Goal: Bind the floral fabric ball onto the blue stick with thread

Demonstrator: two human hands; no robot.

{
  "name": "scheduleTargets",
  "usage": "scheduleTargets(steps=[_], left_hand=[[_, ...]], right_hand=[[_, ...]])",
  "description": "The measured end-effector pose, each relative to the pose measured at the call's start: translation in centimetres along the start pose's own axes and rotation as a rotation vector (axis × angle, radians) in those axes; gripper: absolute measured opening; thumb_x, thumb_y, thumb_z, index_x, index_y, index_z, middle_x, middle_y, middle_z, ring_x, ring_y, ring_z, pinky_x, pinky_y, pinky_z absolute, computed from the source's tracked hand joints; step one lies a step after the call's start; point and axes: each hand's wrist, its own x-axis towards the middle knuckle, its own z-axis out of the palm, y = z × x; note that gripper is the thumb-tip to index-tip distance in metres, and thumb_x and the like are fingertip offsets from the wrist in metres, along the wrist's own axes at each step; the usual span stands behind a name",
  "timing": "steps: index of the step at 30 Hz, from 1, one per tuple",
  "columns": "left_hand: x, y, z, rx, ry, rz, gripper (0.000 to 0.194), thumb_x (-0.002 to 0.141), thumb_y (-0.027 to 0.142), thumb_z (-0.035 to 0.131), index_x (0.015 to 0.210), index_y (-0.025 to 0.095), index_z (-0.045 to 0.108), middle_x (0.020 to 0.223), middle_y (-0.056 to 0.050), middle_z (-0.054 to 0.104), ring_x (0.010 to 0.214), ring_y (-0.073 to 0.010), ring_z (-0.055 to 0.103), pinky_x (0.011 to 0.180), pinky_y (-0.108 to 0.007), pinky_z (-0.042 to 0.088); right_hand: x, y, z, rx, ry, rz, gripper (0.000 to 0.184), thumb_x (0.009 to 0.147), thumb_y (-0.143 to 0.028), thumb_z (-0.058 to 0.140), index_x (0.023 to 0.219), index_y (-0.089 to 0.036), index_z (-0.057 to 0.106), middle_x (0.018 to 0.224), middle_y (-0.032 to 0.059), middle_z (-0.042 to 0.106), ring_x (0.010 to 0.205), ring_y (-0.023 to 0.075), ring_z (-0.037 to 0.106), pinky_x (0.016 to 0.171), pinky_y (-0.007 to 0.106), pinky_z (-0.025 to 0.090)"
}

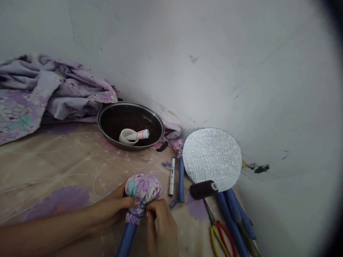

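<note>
Floral cloth bundle (143, 187) is held upright on the end of a blue tube (126, 241) at lower centre of the head view, above a beige printed sheet (48, 167). L hand (109, 208) is curled narrowly round the bundle, w/ fingers (132, 201) pressed on the cloth, & R hand (162, 228) is closed in a tight pinch at the bundle's neck, where dark thread (136, 214) is wound round; the exact grip on the thread is partly hidden by the fingers. For a neat result, wraps should be pulled taut & laid close together, gathers evened out round the neck, & the crossing pinned firmly so that no slack is let in. A spool of dark brown thread (202, 190) lies near the hands, between a white marker (172, 176) & scissors w/ red & yellow handles (222, 237). A silver quilted disc (211, 159) is propped behind the spool. A black pan (131, 106) of dark grains is set further back, w/ rolled white paper (136, 135) in it. Print on the marker is too small to be read, the red marks on the paper can't be read as words, & no brand is legible on the spool or scissors.
</note>
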Motion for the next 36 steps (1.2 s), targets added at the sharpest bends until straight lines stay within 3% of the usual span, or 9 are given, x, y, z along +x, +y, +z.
scheduleTargets(steps=[8, 11, 15, 17, 20, 25, 30, 36], left_hand=[[1.1, -1.9, -1.9, -0.033, 0.000, -0.055, 0.083, 0.066, 0.039, 0.119, 0.143, 0.030, 0.090, 0.115, -0.003, 0.098, 0.106, -0.0311, 0.089, 0.089, -0.036, 0.072], [0.8, -1.3, -1.2, -0.051, -0.025, -0.049, 0.086, 0.067, 0.038, 0.122, 0.146, 0.029, 0.089, 0.119, -0.005, 0.100, 0.107, -0.0316, 0.091, 0.087, -0.034, 0.070], [-0.1, 0.0, 0.3, -0.049, -0.017, -0.017, 0.078, 0.067, 0.033, 0.124, 0.138, 0.028, 0.094, 0.109, -0.001, 0.101, 0.094, -0.0256, 0.088, 0.081, -0.029, 0.068], [-0.4, 0.5, 0.7, -0.038, -0.019, -0.016, 0.075, 0.071, 0.031, 0.124, 0.140, 0.030, 0.096, 0.114, 0.000, 0.102, 0.098, -0.0255, 0.088, 0.084, -0.028, 0.068], [-0.1, 0.2, 0.4, -0.059, -0.019, 0.007, 0.078, 0.069, 0.030, 0.123, 0.142, 0.031, 0.096, 0.120, 0.000, 0.103, 0.108, -0.0296, 0.090, 0.088, -0.030, 0.070], [0.5, -0.3, 0.0, -0.080, -0.077, -0.012, 0.072, 0.065, 0.035, 0.123, 0.133, 0.030, 0.098, 0.116, 0.000, 0.101, 0.108, -0.0311, 0.091, 0.088, -0.032, 0.069], [-0.8, 1.1, 1.3, -0.057, -0.057, -0.013, 0.055, 0.070, 0.025, 0.119, 0.121, 0.030, 0.099, 0.122, 0.000, 0.101, 0.124, -0.0319, 0.088, 0.096, -0.031, 0.067], [-1.3, 2.1, 1.9, -0.058, -0.058, -0.029, 0.057, 0.069, 0.026, 0.123, 0.120, 0.029, 0.097, 0.121, -0.002, 0.100, 0.116, -0.0278, 0.086, 0.094, -0.030, 0.065]], right_hand=[[-0.6, 0.4, 1.6, 0.109, 0.050, 0.108, 0.030, 0.122, -0.011, 0.058, 0.111, -0.034, 0.075, 0.096, -0.0011, 0.084, 0.083, 0.0227, 0.085, 0.078, 0.027, 0.068], [-0.7, 0.5, 1.7, 0.131, 0.061, 0.160, 0.027, 0.122, -0.014, 0.061, 0.108, -0.033, 0.076, 0.092, -0.0013, 0.084, 0.077, 0.0233, 0.084, 0.074, 0.028, 0.066], [-0.3, 0.4, 1.2, 0.141, 0.046, 0.168, 0.025, 0.120, -0.016, 0.064, 0.106, -0.032, 0.076, 0.090, -0.0015, 0.084, 0.076, 0.0233, 0.084, 0.073, 0.028, 0.065], [-0.1, 0.4, 0.8, 0.133, 0.031, 0.152, 0.024, 0.119, -0.016, 0.064, 0.108, -0.032, 0.078, 0.092, -0.0017, 0.085, 0.077, 0.0229, 0.085, 0.074, 0.027, 0.065], [0.3, 0.5, 0.3, 0.104, 0.012, 0.101, 0.024, 0.116, -0.014, 0.066, 0.110, -0.032, 0.079, 0.095, -0.0008, 0.084, 0.080, 0.0225, 0.084, 0.075, 0.027, 0.065], [0.3, 1.0, -0.4, 0.040, -0.007, 0.062, 0.029, 0.111, -0.006, 0.062, 0.104, -0.032, 0.072, 0.092, -0.0019, 0.081, 0.078, 0.0207, 0.081, 0.074, 0.026, 0.061], [-0.1, 1.4, -0.2, 0.044, 0.000, 0.042, 0.030, 0.115, -0.005, 0.059, 0.106, -0.032, 0.069, 0.095, -0.0017, 0.082, 0.082, 0.0208, 0.082, 0.077, 0.026, 0.060], [-0.6, 1.6, 0.6, 0.109, 0.028, 0.089, 0.028, 0.122, -0.013, 0.057, 0.104, -0.031, 0.070, 0.093, -0.0003, 0.079, 0.081, 0.0221, 0.079, 0.077, 0.029, 0.062]])
